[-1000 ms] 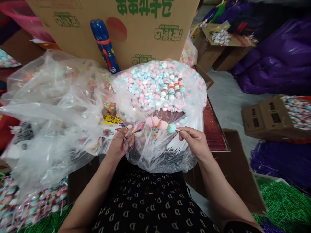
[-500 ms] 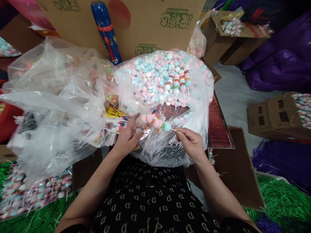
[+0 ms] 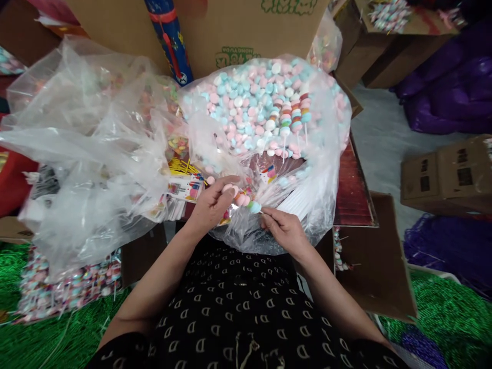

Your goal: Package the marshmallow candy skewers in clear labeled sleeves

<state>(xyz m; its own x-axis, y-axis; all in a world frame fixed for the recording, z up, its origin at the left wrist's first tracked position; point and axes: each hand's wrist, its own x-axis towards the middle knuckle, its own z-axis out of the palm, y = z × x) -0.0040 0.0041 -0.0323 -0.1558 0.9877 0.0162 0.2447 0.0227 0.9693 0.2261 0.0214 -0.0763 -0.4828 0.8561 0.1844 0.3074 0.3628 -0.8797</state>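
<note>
A marshmallow skewer [image 3: 246, 200] in pink, orange, green and light blue lies aslant between my two hands. My left hand [image 3: 209, 207] is closed on its pink upper end, with thumb and fingers covering part of the top pieces. The short white stick at the blue end is pinched by my right hand [image 3: 286, 229]. Just beyond is a clear plastic bag [image 3: 326, 169] full of loose pink, blue and white marshmallows [image 3: 249, 97]. Several finished skewers [image 3: 295, 115] rest on those marshmallows. White sticks [image 3: 298, 197] lie in the bag's folds near my right hand.
Printed cards [image 3: 184, 187] and yellow twist ties [image 3: 184, 166] lie left of my left hand. Clear bags [image 3: 88, 128] of candy crowd the left. A big carton [image 3: 238, 25] and a blue tube [image 3: 169, 41] stand behind. An open carton [image 3: 372, 266] sits low at right.
My left hand has closed on the skewer's pink end, where its fingers were spread before. Both hands and the skewer have come slightly closer together. The view has tipped downward a little.
</note>
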